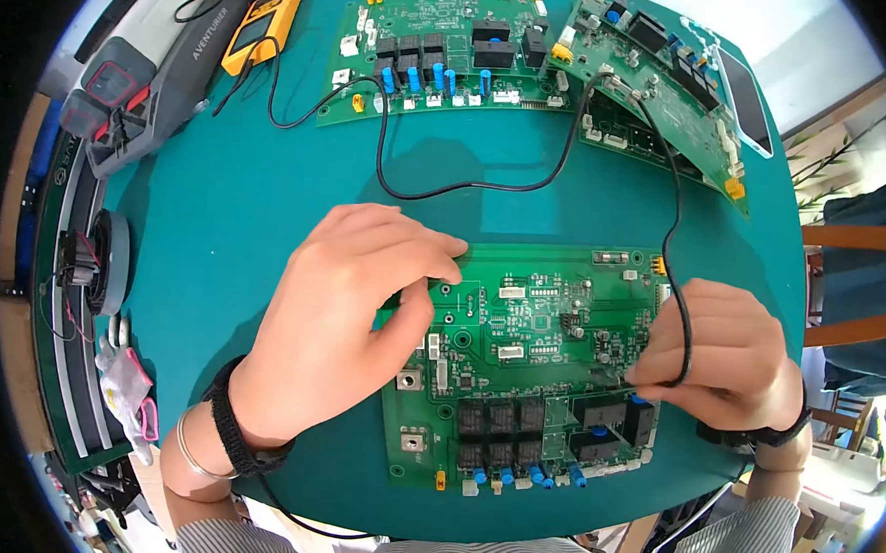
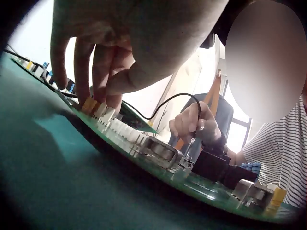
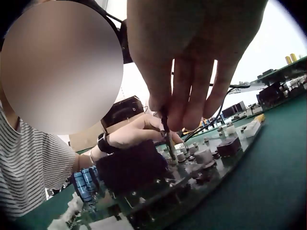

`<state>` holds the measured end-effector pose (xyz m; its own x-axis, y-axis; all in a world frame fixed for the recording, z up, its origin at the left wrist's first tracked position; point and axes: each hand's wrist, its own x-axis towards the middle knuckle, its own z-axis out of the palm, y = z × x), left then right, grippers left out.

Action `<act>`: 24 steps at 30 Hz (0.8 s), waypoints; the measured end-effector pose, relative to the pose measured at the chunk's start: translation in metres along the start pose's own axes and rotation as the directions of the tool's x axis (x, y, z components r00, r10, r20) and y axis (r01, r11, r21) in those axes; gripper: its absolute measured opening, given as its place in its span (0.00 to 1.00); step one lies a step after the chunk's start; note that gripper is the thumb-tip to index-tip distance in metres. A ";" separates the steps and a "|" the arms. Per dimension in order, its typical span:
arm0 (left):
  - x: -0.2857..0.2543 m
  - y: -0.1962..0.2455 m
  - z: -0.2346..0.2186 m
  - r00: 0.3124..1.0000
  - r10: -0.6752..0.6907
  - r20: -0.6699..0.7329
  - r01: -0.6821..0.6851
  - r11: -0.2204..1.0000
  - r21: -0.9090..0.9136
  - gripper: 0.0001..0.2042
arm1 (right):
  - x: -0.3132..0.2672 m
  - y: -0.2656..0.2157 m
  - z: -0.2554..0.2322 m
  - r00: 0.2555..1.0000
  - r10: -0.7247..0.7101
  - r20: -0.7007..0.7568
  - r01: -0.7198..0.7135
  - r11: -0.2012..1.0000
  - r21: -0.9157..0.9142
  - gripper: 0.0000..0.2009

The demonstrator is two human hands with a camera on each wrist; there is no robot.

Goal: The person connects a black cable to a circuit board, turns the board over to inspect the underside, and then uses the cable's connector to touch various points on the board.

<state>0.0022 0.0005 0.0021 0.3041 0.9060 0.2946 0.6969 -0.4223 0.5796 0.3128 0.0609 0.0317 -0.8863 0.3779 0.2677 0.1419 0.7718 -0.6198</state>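
A green circuit board (image 1: pixel 434 266) lies in front of the person, with relays, blue capacitors and white connectors on it. My right hand (image 1: pixel 720 346) pinches a slim dark multimeter probe (image 3: pixel 168 139), point down among the parts on the board's right side. From that hand a black cable (image 1: pixel 677 204) loops up over the boards at the back and runs to an orange multimeter (image 1: pixel 263 29). At the board's upper left my left hand (image 1: pixel 352 287) rests, fingertips at the far edge and thumb bent beneath. In the left wrist view these fingers (image 2: pixel 98 79) reach down beside a yellow connector.
Another green board (image 1: pixel 416 35) lies at the back. To its right, a tilted board (image 1: pixel 663 98) leans over one below. A phone (image 1: pixel 743 97) is at the far right edge. A grey case (image 1: pixel 188 68) stands back left, a glove (image 1: pixel 126 390) at the left edge.
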 end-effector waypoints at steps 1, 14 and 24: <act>0.000 0.000 0.000 1.000 -0.012 0.004 0.012 1.000 -0.008 0.12 | 0.000 0.002 0.000 1.000 0.002 0.000 -0.002 1.000 -0.001 0.09; -0.001 0.000 0.001 1.000 -0.018 0.004 0.018 1.000 -0.015 0.12 | -0.002 0.004 0.002 1.000 -0.013 -0.002 0.013 1.000 -0.002 0.08; -0.001 -0.002 0.001 1.000 -0.015 0.002 0.015 1.000 -0.015 0.13 | -0.004 0.002 -0.008 0.998 0.053 -0.036 -0.052 0.998 0.034 0.09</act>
<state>0.0014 0.0002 0.0003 0.2949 0.9122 0.2846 0.6913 -0.4092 0.5955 0.3200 0.0652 0.0359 -0.8611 0.4364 0.2608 0.1725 0.7333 -0.6576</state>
